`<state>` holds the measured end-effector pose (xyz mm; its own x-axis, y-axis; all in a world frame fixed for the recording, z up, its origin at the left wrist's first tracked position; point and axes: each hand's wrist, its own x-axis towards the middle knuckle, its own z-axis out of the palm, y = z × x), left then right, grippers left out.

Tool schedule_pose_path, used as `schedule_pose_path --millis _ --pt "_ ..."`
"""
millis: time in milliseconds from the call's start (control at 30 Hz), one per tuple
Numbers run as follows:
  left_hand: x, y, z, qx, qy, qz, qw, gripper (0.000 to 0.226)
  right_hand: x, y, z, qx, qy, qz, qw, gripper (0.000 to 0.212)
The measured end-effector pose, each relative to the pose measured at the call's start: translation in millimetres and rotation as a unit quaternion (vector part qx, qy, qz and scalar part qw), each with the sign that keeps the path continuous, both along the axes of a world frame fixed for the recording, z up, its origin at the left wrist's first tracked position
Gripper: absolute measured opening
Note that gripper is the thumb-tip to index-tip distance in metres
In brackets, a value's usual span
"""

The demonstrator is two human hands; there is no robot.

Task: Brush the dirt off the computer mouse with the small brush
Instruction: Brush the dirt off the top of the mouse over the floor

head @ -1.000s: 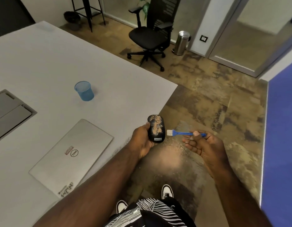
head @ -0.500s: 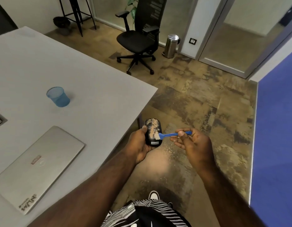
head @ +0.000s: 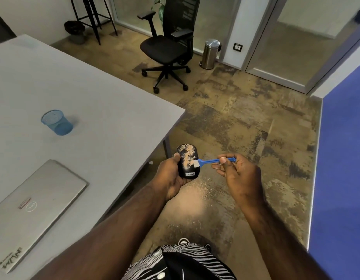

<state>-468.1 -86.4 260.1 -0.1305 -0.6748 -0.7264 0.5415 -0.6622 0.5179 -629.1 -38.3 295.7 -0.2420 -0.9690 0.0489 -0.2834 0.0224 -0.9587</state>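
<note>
A black computer mouse (head: 187,161) with tan dirt over its top is held upright in my left hand (head: 169,177), out past the table's corner and above the floor. My right hand (head: 238,174) pinches the handle of a small blue brush (head: 210,161) between thumb and fingers. The brush's white bristles touch the right side of the mouse, about halfway down. The lower part of the mouse, near its label, shows bare black. Tan dust lies scattered on the floor (head: 205,184) beneath my hands.
A grey table (head: 94,102) fills the left, carrying a blue mesh cup (head: 57,122) and a closed silver laptop (head: 33,209). A black office chair (head: 169,47) and a steel bin (head: 211,53) stand farther back. A blue wall (head: 344,158) runs along the right.
The brush has moved left from beside the mouse onto its dirty top. There is less dirt on the lower part. The view has shifted right, so the table sits further left.
</note>
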Motion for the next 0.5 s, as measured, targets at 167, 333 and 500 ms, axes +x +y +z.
schedule_pose_path --millis 167,333,500 --pt "-9 -6 2 0.003 0.001 -0.001 1.0 0.04 -17 -17 -7 -0.004 0.015 -0.03 0.999 0.029" --pt "-16 -9 3 -0.002 -0.001 -0.015 1.0 0.039 -28 -29 -9 -0.006 0.022 -0.047 0.999 0.024" --pt "-18 -8 3 -0.006 0.0 -0.022 1.0 0.036 -35 -24 -8 -0.019 -0.028 -0.033 0.999 0.024"
